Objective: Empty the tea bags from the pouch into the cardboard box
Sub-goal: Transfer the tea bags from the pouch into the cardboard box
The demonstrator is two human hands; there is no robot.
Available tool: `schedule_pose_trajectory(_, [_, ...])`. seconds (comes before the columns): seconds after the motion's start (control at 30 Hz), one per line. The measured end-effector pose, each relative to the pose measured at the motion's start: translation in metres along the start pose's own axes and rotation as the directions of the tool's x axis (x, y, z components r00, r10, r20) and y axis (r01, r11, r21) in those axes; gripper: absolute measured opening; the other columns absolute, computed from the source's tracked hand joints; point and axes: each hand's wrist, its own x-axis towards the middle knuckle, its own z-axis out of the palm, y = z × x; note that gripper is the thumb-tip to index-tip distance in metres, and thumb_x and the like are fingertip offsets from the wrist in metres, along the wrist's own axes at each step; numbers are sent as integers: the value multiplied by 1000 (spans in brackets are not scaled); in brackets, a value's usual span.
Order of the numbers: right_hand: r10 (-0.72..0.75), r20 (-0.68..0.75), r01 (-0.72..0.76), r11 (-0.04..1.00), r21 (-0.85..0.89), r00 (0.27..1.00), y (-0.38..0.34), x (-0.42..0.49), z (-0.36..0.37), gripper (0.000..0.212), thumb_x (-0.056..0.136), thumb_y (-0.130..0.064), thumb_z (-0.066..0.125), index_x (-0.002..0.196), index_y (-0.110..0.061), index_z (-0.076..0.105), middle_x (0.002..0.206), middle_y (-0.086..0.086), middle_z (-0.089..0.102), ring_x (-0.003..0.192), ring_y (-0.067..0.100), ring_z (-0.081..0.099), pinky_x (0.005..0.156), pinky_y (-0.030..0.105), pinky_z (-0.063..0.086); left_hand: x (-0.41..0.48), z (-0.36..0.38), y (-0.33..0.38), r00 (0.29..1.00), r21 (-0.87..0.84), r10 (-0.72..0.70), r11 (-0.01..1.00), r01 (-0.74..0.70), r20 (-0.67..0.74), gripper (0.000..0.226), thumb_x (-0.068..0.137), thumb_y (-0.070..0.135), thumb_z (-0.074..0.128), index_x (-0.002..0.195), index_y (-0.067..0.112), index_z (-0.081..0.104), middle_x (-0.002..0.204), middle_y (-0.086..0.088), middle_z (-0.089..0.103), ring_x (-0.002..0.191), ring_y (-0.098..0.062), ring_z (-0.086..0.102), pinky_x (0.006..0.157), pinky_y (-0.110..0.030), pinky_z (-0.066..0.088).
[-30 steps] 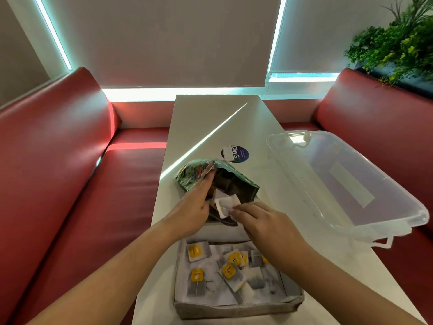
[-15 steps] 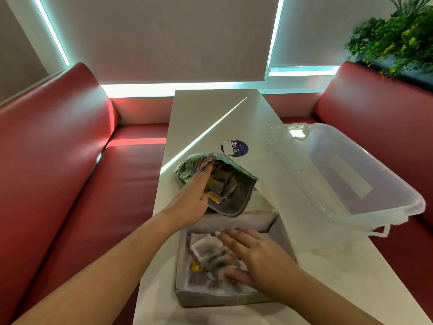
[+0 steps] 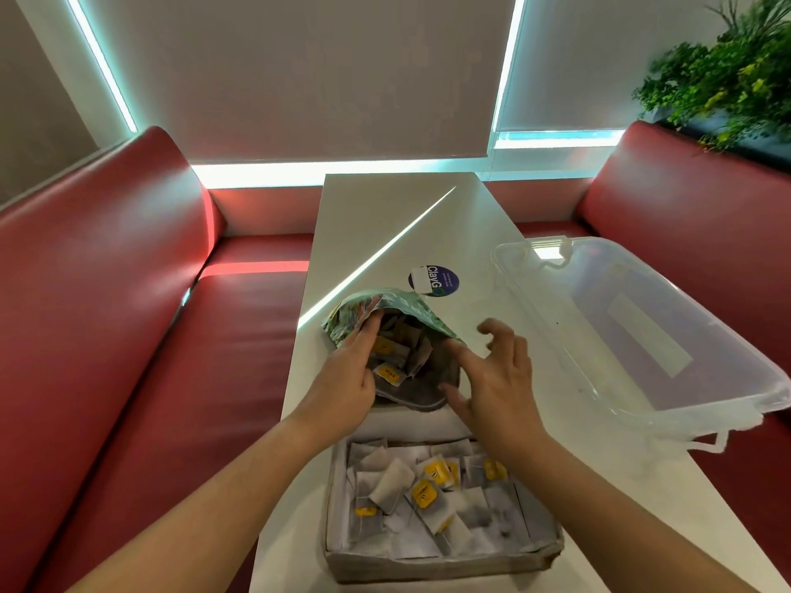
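Note:
A green patterned pouch [image 3: 406, 306] lies on its side on the white table [image 3: 398, 216], mouth facing me, with several tea bags [image 3: 396, 357] showing inside. My left hand [image 3: 346, 378] grips the pouch's left edge and holds the mouth wide. My right hand [image 3: 492, 378] hovers at the right side of the mouth, fingers spread, holding nothing. Just below the hands sits the shallow cardboard box [image 3: 436, 564], with several tea bags [image 3: 411, 490] with yellow tags scattered in it.
A clear plastic tub [image 3: 642, 327] lies at the table's right edge, partly over the red bench [image 3: 693, 233]. A round blue sticker [image 3: 434, 281] is on the table behind the pouch. Another red bench [image 3: 128, 336] runs along the left. A green plant [image 3: 727, 79] is at the top right.
My right hand has risen from inside the box, where it dropped tea bags, back up to the pouch mouth. My left hand stays on the pouch.

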Motion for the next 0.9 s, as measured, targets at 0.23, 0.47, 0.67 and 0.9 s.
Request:
schedule_pose_trajectory(0.23, [60,153,-119,905,408,986,-10,10,22,96,65,-17,83,144,-17,28,149,9,23,128,22,42,103,14,36,2,7,4,992,35,103,994,-101,-70,74,87,-10,38,148,26,15,152,-3,28,136,-16,32,101,3,14])
schedule_pose_trajectory(0.47, [60,-236,74,851,520,970,-33,18,-15,92,70,3,77,144,-11,24,151,15,18,130,-18,17,97,1,34,1,-25,35,793,346,553,818,-459,-256,71,78,-15,37,145,6,26,155,3,15,140,-21,28,113,-30,28])
schedule_pose_trajectory(0.67, [158,-219,-3,817,576,963,-33,31,-3,86,71,8,74,143,-3,28,150,14,21,125,-17,25,98,0,29,13,-17,26,795,408,563,796,-447,-225,61,83,-5,28,144,3,25,153,-2,20,142,-26,25,110,-42,34])
schedule_pose_trajectory(0.9, [120,-258,52,817,574,958,-33,28,-6,86,68,10,74,141,-5,31,148,19,24,125,-23,21,96,-1,31,12,-23,38,780,390,570,800,-455,-259,66,82,-5,29,145,6,17,153,0,20,142,-25,24,113,-32,27])
